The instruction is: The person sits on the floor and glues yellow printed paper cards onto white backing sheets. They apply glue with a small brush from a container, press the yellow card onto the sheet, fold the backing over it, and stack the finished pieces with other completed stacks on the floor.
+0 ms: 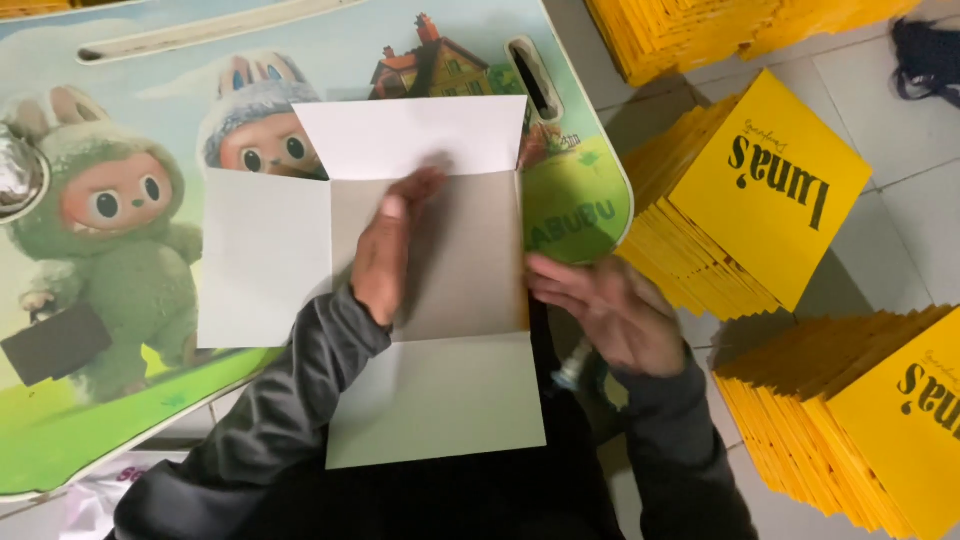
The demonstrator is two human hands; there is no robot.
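A flat cut sheet of grey-white card [440, 400] with folded flaps lies open on a small printed table [120, 300]. My left hand [385, 250] rests flat on the card's grey middle panel, fingers pointing to the far flap. My right hand [610, 310] touches the card's right edge with spread fingers and holds nothing. A white flap [265, 260] lies out to the left, another stands at the far side.
Stacks of yellow square folded cards [770, 190] stand on the tiled floor at the right, with more [880, 420] at the lower right and at the top [700, 30]. A small bottle [575, 365] shows under my right wrist.
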